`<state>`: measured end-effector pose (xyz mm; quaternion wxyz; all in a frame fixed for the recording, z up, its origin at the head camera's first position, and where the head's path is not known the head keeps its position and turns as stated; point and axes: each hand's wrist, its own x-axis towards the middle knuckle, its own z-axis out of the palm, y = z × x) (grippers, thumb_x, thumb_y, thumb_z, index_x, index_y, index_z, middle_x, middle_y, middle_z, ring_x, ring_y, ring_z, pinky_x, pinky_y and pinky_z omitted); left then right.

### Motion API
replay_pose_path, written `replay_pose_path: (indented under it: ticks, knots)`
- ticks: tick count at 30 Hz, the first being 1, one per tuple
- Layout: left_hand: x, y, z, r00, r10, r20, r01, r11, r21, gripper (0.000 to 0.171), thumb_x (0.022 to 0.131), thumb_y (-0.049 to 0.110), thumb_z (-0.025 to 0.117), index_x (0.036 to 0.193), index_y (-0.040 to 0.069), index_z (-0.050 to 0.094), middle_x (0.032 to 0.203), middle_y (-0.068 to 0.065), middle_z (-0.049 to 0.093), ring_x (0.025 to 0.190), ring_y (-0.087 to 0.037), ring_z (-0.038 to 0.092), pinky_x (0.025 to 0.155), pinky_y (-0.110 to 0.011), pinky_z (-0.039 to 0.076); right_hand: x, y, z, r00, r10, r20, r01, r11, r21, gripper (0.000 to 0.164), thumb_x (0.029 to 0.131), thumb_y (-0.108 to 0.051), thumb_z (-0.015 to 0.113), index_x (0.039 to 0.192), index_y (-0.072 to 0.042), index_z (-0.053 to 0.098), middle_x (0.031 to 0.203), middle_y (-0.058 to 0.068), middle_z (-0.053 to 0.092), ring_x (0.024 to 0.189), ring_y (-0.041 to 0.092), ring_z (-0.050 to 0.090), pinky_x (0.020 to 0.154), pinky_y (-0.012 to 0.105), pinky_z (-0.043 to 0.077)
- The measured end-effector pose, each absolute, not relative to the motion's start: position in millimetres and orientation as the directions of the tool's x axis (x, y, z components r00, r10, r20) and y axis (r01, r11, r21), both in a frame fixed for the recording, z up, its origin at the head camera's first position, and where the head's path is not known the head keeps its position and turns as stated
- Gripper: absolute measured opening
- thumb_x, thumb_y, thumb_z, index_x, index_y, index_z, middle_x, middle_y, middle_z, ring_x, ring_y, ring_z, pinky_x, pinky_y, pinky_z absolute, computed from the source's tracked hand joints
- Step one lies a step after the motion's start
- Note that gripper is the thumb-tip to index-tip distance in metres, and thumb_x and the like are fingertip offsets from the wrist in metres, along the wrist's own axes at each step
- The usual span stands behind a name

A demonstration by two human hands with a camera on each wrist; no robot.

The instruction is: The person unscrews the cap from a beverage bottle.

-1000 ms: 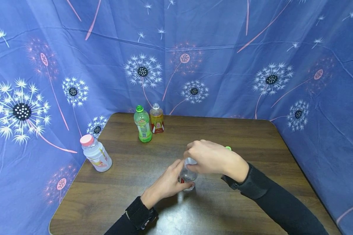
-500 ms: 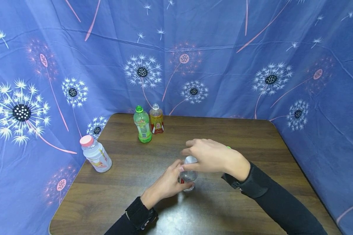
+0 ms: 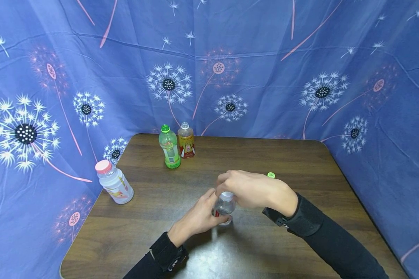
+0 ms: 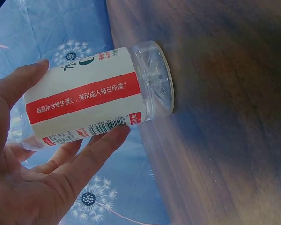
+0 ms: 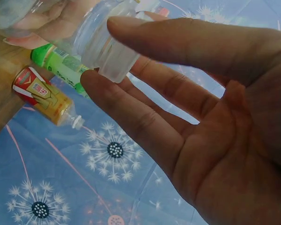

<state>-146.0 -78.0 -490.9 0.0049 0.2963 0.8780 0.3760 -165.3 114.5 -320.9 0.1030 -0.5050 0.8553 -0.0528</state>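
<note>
A clear plastic bottle [image 3: 225,208] stands upright on the wooden table near its middle. My left hand [image 3: 199,216] grips its body, thumb on the near side and fingers round the far side. In the left wrist view the bottle's label [image 4: 84,98] is white with a red band. From above, my right hand [image 3: 255,189] reaches over the bottle's top. Its thumb and fingers pinch the whitish bottle cap [image 5: 119,61] from opposite sides, as the right wrist view shows. In the head view the fingertips are partly hidden behind the hand.
A green bottle [image 3: 169,149] and a yellow-and-red labelled bottle [image 3: 186,143] stand together at the back. A white bottle with a pink cap [image 3: 115,184] is at the left edge. Behind my right wrist a green cap [image 3: 271,175] shows. Blue patterned cloth [image 3: 258,69] surrounds the table.
Half a second ago the right hand's fingers were spread over the bottle's top; now they are curled in at the cap again. The left hand keeps its hold on the bottle.
</note>
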Motion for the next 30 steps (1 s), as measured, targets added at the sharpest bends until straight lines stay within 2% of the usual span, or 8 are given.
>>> replay_pose_path:
  ticks: [4, 9, 15, 19, 22, 26, 28, 30]
  knots:
    - [-146.1, -78.0, -490.9, -0.826, 0.517, 0.223, 0.519, 0.546, 0.657, 0.075, 0.088, 0.036, 0.086, 0.152, 0.024, 0.047, 0.128, 0.000, 0.059, 0.111, -0.014, 0.063, 0.094, -0.032, 0.058, -166.5, 114.4, -320.6, -0.478, -0.869, -0.125, -0.847, 0.494, -0.194, 0.037, 0.083, 0.008, 0.077, 0.109, -0.019, 0.078, 0.103, -0.006, 0.067, 0.093, 0.009, 0.065, 0.079, 0.024, 0.057]
    - [-146.0, -78.1, -492.0, -0.823, 0.517, 0.236, 0.528, 0.543, 0.653, 0.069, 0.089, 0.038, 0.085, 0.147, 0.021, 0.052, 0.128, 0.002, 0.059, 0.109, -0.011, 0.062, 0.091, -0.028, 0.058, -166.2, 112.2, -321.9, -0.527, -0.842, -0.116, -0.831, 0.539, -0.135, 0.025, 0.088, -0.011, 0.083, 0.112, -0.017, 0.079, 0.098, -0.005, 0.068, 0.087, 0.010, 0.067, 0.076, 0.026, 0.058]
    - [-146.0, -78.4, -493.1, -0.804, 0.532, 0.264, 0.557, 0.520, 0.648, 0.066, 0.089, 0.036, 0.085, 0.145, 0.022, 0.052, 0.134, 0.002, 0.058, 0.116, -0.011, 0.061, 0.099, -0.031, 0.057, -166.3, 109.8, -329.7, -0.579, -0.814, -0.048, -0.811, 0.581, -0.069, 0.016, 0.091, -0.030, 0.083, 0.099, -0.017, 0.079, 0.085, -0.007, 0.066, 0.074, 0.008, 0.065, 0.066, 0.025, 0.055]
    - [-144.9, -78.3, -492.7, -0.801, 0.535, 0.269, 0.558, 0.506, 0.657, 0.065, 0.089, 0.033, 0.086, 0.144, 0.023, 0.052, 0.132, 0.002, 0.059, 0.117, -0.011, 0.061, 0.100, -0.033, 0.056, -166.8, 109.5, -335.0, -0.613, -0.790, 0.001, -0.788, 0.612, -0.066, 0.024, 0.093, -0.039, 0.080, 0.082, -0.019, 0.073, 0.071, -0.012, 0.058, 0.058, 0.002, 0.049, 0.053, 0.022, 0.043]
    - [-144.4, -78.1, -492.2, -0.801, 0.535, 0.267, 0.560, 0.511, 0.652, 0.068, 0.089, 0.033, 0.086, 0.146, 0.023, 0.052, 0.132, 0.002, 0.059, 0.118, -0.011, 0.061, 0.101, -0.034, 0.056, -167.2, 109.7, -335.9, -0.636, -0.772, 0.008, -0.771, 0.635, -0.045, 0.034, 0.093, -0.048, 0.078, 0.075, -0.021, 0.067, 0.067, -0.012, 0.054, 0.056, 0.003, 0.043, 0.050, 0.024, 0.038]
    - [-144.3, -78.0, -491.5, -0.809, 0.533, 0.247, 0.545, 0.526, 0.653, 0.069, 0.090, 0.036, 0.085, 0.148, 0.021, 0.051, 0.135, 0.001, 0.058, 0.118, -0.013, 0.061, 0.101, -0.035, 0.056, -166.5, 111.4, -331.2, -0.637, -0.771, -0.024, -0.769, 0.637, -0.044, 0.035, 0.090, -0.055, 0.077, 0.096, -0.020, 0.074, 0.086, -0.009, 0.063, 0.069, 0.006, 0.056, 0.058, 0.028, 0.048]
    - [-144.6, -77.8, -491.0, -0.813, 0.532, 0.235, 0.535, 0.526, 0.661, 0.073, 0.090, 0.036, 0.084, 0.151, 0.021, 0.048, 0.141, 0.000, 0.055, 0.123, -0.015, 0.060, 0.104, -0.036, 0.055, -165.7, 113.1, -327.1, -0.611, -0.790, -0.053, -0.786, 0.613, -0.074, 0.036, 0.088, -0.048, 0.082, 0.112, -0.022, 0.075, 0.102, -0.007, 0.066, 0.086, 0.010, 0.063, 0.070, 0.030, 0.055]
    - [-144.6, -77.9, -490.9, -0.818, 0.530, 0.225, 0.523, 0.520, 0.676, 0.078, 0.090, 0.036, 0.084, 0.155, 0.023, 0.043, 0.146, -0.002, 0.053, 0.127, -0.017, 0.060, 0.106, -0.037, 0.055, -164.8, 115.5, -323.1, -0.569, -0.818, -0.084, -0.809, 0.575, -0.125, 0.036, 0.087, -0.033, 0.086, 0.121, -0.025, 0.074, 0.116, -0.006, 0.065, 0.101, 0.013, 0.064, 0.079, 0.032, 0.058]
